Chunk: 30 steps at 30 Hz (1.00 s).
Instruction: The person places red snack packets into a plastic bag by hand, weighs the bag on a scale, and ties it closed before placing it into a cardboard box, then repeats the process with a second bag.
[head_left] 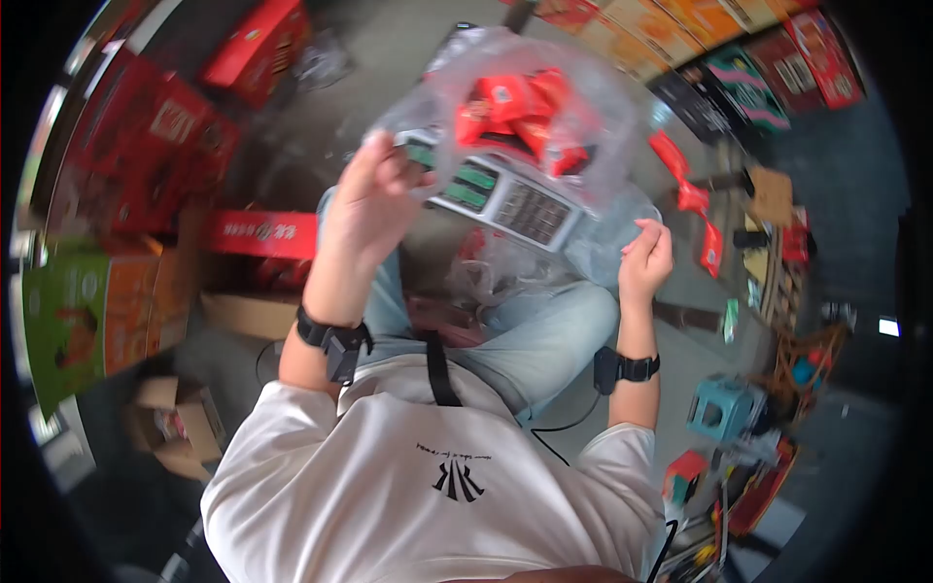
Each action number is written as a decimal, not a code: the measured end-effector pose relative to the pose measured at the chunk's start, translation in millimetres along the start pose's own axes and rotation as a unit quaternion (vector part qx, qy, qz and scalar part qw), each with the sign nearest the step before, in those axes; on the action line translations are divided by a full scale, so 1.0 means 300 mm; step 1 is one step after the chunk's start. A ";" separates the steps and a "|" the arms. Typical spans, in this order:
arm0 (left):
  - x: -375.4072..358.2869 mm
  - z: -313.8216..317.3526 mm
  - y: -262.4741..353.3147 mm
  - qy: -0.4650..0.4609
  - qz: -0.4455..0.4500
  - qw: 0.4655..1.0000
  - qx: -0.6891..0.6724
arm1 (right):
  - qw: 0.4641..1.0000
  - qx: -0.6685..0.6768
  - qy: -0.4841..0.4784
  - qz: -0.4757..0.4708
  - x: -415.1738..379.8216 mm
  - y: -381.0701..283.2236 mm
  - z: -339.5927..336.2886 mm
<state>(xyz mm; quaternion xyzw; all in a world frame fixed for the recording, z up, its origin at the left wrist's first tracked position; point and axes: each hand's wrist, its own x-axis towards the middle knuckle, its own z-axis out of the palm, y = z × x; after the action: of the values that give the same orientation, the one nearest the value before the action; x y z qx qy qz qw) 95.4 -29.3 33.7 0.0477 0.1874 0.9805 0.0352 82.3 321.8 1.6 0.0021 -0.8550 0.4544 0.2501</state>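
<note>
A clear plastic bag (607, 102) with several small red packets (515, 107) in it sits over a scale, whose green displays and keypad (533, 214) show in front. My left hand (374, 189), slightly blurred, is closed on the bag's left edge. At the bag's lower right edge, my right hand (646, 260) has its fingers pinched together on the thin plastic. A strip of red packets (692, 197) lies to the right of the bag. Both wrists wear black straps.
Red boxes (146, 146) stand at the left, with a green and orange carton (87, 321) below them. An open cardboard box (180, 428) is at the lower left. More cartons (748, 83) line the upper right. A blue plastic item (721, 408) stands at the right.
</note>
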 end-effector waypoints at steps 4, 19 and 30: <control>0.013 0.030 -0.026 0.057 0.001 0.998 0.031 | 0.976 -0.080 0.098 0.180 0.076 0.430 -0.244; 0.114 0.062 -0.124 0.012 0.017 0.986 0.165 | 0.831 -0.366 -0.047 0.417 0.427 1.236 -0.697; 0.067 0.041 -0.127 0.021 -0.007 0.991 0.134 | 0.821 -0.387 0.045 0.417 0.090 0.910 -0.540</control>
<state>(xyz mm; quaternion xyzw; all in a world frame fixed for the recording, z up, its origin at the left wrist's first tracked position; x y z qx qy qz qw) 78.7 12.1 32.5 0.0306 0.3185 0.9469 0.0312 64.8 614.2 -123.8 -0.4717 -0.8677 0.1468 0.0552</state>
